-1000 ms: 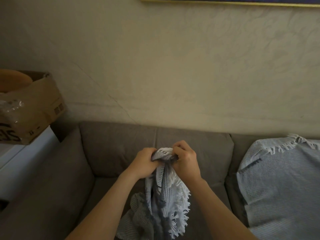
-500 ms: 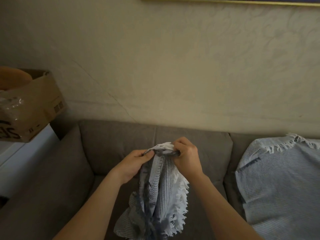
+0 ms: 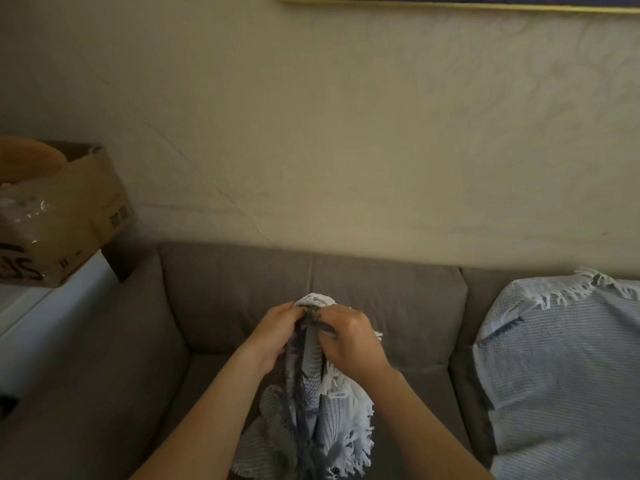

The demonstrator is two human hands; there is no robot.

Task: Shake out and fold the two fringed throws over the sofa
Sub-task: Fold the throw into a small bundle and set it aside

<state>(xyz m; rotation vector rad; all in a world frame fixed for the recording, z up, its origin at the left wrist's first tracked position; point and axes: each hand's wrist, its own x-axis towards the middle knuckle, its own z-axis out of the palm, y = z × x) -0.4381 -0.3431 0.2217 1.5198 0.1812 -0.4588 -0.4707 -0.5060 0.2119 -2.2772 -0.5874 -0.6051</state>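
A light blue fringed throw (image 3: 322,424) hangs bunched in front of the grey sofa (image 3: 225,299). My left hand (image 3: 270,337) and my right hand (image 3: 349,341) both grip its gathered top edge, close together, fingers curled into the cloth. White and dark fringe trails down below my right hand. The throw's lower end is cut off by the frame's bottom edge. A second light blue fringed throw (image 3: 561,368) lies draped over the sofa's right back cushion and seat, its fringe at the top.
A cardboard box (image 3: 69,216) with plastic wrap and an orange object in it stands on a white surface (image 3: 38,323) left of the sofa. A beige textured wall (image 3: 346,133) rises behind, with a gold picture frame edge (image 3: 450,3) at the top.
My left hand has closed back in on the throw's top edge beside my right hand. The bunched throw has shifted slightly in my grip.
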